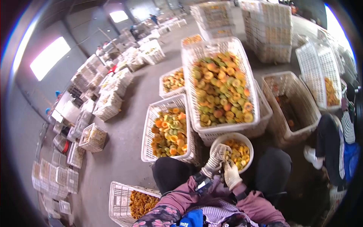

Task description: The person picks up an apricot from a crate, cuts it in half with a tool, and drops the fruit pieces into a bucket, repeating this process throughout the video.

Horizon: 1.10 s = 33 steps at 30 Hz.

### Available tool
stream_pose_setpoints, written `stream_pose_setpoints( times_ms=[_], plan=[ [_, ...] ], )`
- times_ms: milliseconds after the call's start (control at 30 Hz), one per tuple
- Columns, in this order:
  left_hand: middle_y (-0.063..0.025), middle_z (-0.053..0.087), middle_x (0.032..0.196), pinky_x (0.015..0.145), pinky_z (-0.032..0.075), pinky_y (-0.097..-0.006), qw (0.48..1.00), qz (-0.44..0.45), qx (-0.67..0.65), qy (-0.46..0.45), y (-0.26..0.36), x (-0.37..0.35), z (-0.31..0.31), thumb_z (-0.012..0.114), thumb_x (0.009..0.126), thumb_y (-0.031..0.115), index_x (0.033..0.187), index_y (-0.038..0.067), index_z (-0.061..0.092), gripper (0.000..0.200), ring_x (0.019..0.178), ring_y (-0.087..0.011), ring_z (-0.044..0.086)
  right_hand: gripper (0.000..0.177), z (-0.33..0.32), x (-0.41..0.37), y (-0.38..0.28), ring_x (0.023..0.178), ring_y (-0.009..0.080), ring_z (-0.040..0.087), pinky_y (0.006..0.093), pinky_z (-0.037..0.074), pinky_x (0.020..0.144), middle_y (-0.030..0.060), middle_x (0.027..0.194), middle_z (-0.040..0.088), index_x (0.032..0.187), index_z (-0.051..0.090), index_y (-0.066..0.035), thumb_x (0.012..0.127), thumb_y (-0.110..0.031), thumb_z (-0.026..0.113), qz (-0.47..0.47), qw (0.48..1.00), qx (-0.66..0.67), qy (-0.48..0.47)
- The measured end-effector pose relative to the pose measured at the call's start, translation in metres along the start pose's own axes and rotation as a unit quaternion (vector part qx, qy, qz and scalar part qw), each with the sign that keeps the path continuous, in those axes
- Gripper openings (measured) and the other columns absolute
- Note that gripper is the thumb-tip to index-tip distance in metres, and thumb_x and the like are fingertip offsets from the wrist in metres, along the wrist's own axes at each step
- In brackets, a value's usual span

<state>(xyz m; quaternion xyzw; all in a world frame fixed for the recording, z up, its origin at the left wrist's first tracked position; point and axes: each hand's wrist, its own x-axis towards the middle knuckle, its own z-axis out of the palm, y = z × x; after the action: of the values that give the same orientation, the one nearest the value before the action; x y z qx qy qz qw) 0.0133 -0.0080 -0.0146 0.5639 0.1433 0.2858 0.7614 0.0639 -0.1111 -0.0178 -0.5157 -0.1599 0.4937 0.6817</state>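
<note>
My left hand (215,158), in a grey-striped work glove, is closed over the near side of a white bucket (251,156). Close against it, my right hand (231,176) wears a pale glove with its fingers curled in. Something small and dark shows between the two hands, too blurred to name. Orange-yellow fruit pieces (239,153) lie inside the bucket. Just beyond it, a large white crate (247,72) is heaped with halved peach-like fruit (221,90), green to orange. To its left, another white crate (145,130) holds more cut halves (170,136).
A crate of darker orange pieces (141,202) stands beside my left leg. On the right are a mostly bare, dirty crate (276,77) and a seated person (332,147). Stacked crates (268,34) rise at the back; rows of crates (109,104) line the left floor.
</note>
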Motion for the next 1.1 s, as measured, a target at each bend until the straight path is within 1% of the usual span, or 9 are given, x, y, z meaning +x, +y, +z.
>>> stream_pose_setpoints(
  times_ms=[33, 233, 300, 567, 700, 767, 900, 1033, 1100],
  plan=[
    [-0.0044, 0.050, 0.100, 0.082, 0.041, -0.0254, 0.987, 0.139, 0.081, 0.002, 0.000, -0.002, 0.007, 0.049, 0.094, 0.032, 0.110, 0.006, 0.047, 0.031, 0.088, -0.0116, 0.049, 0.033, 0.003, -0.006, -0.005, 0.078, 0.0122, 0.051, 0.0268, 0.044, 0.070, 0.0058, 0.093, 0.059, 0.113, 0.050, 0.003, 0.093, -0.024, 0.051, 0.009, 0.999, 0.033, 0.013],
    [-0.0031, 0.055, 0.089, 0.078, 0.042, -0.0248, 0.987, -0.017, -0.115, 0.110, 0.004, -0.001, 0.018, 0.046, 0.095, 0.036, 0.098, 0.006, 0.051, 0.031, 0.083, -0.0107, 0.050, 0.036, -0.003, 0.002, 0.009, 0.080, 0.0114, 0.049, 0.0261, 0.043, 0.068, 0.0052, 0.094, 0.056, 0.111, 0.051, 0.001, 0.094, -0.030, 0.051, -0.046, 0.999, 0.014, -0.011],
    [-0.0026, 0.055, 0.089, 0.078, 0.042, -0.0251, 0.993, -0.012, -0.030, 0.113, 0.010, -0.002, 0.017, 0.045, 0.095, 0.038, 0.098, 0.006, 0.052, 0.032, 0.083, -0.0103, 0.050, 0.028, -0.001, -0.006, -0.008, 0.047, 0.0073, 0.041, 0.0236, 0.035, 0.041, -0.0033, 0.065, 0.049, 0.101, 0.055, -0.008, 0.092, -0.035, 0.052, 0.018, 1.000, 0.004, -0.012],
    [-0.0032, 0.052, 0.093, 0.079, 0.040, -0.0248, 0.997, 0.066, -0.017, 0.030, 0.024, -0.006, 0.015, 0.043, 0.096, 0.035, 0.099, 0.007, 0.051, 0.029, 0.084, -0.0108, 0.048, 0.029, 0.001, -0.019, -0.050, 0.033, 0.0104, 0.035, 0.0230, 0.027, 0.033, -0.0017, 0.051, 0.043, 0.082, 0.056, -0.013, 0.089, -0.041, 0.055, 0.242, 0.950, 0.159, -0.116],
    [-0.0039, 0.055, 0.089, 0.071, 0.043, -0.0239, 0.987, 0.025, -0.160, -0.015, 0.031, -0.009, 0.014, 0.041, 0.098, 0.025, 0.091, 0.006, 0.054, 0.024, 0.079, -0.0116, 0.051, 0.030, -0.015, 0.009, 0.010, 0.070, 0.0148, 0.054, 0.0266, 0.048, 0.065, 0.0092, 0.084, 0.060, 0.106, 0.048, 0.002, 0.094, -0.026, 0.049, -0.069, 0.987, -0.133, -0.066],
    [-0.0047, 0.056, 0.081, 0.066, 0.044, -0.0235, 0.991, 0.014, -0.134, 0.018, 0.036, -0.009, 0.008, 0.043, 0.097, 0.024, 0.091, 0.006, 0.054, 0.022, 0.071, -0.0116, 0.052, 0.033, -0.003, -0.001, 0.005, 0.076, 0.0072, 0.050, 0.0175, 0.042, 0.062, 0.0021, 0.099, 0.058, 0.116, 0.049, -0.002, 0.092, -0.024, 0.053, -0.060, 0.988, -0.105, -0.099],
    [-0.0021, 0.054, 0.069, 0.059, 0.043, -0.0229, 0.989, -0.031, -0.142, 0.000, 0.029, -0.009, -0.001, 0.049, 0.094, 0.022, 0.089, 0.005, 0.055, 0.019, 0.061, -0.0095, 0.050, 0.017, 0.004, -0.023, -0.042, 0.046, 0.0092, 0.043, 0.0243, 0.036, 0.040, -0.0012, 0.064, 0.051, 0.097, 0.052, -0.010, 0.091, -0.026, 0.055, 0.223, 0.968, -0.026, -0.112],
    [0.0015, 0.055, 0.065, 0.058, 0.042, -0.0218, 0.991, -0.011, -0.131, 0.012, 0.038, -0.011, 0.009, 0.056, 0.089, 0.014, 0.083, 0.003, 0.059, 0.013, 0.058, -0.0066, 0.050, 0.013, 0.009, -0.023, -0.025, 0.038, 0.0094, 0.037, 0.0246, 0.029, 0.034, -0.0026, 0.055, 0.043, 0.092, 0.052, -0.014, 0.089, -0.026, 0.055, 0.168, 0.980, -0.069, -0.078],
    [0.0017, 0.058, 0.072, 0.059, 0.042, -0.0194, 0.985, -0.167, -0.048, -0.013, 0.031, -0.007, 0.001, 0.057, 0.088, 0.016, 0.088, 0.002, 0.060, 0.014, 0.062, -0.0054, 0.051, 0.018, 0.007, -0.025, -0.024, 0.038, 0.0086, 0.037, 0.0232, 0.028, 0.034, -0.0039, 0.055, 0.043, 0.089, 0.054, -0.014, 0.088, -0.032, 0.057, 0.182, 0.976, -0.070, -0.096]
  ],
)
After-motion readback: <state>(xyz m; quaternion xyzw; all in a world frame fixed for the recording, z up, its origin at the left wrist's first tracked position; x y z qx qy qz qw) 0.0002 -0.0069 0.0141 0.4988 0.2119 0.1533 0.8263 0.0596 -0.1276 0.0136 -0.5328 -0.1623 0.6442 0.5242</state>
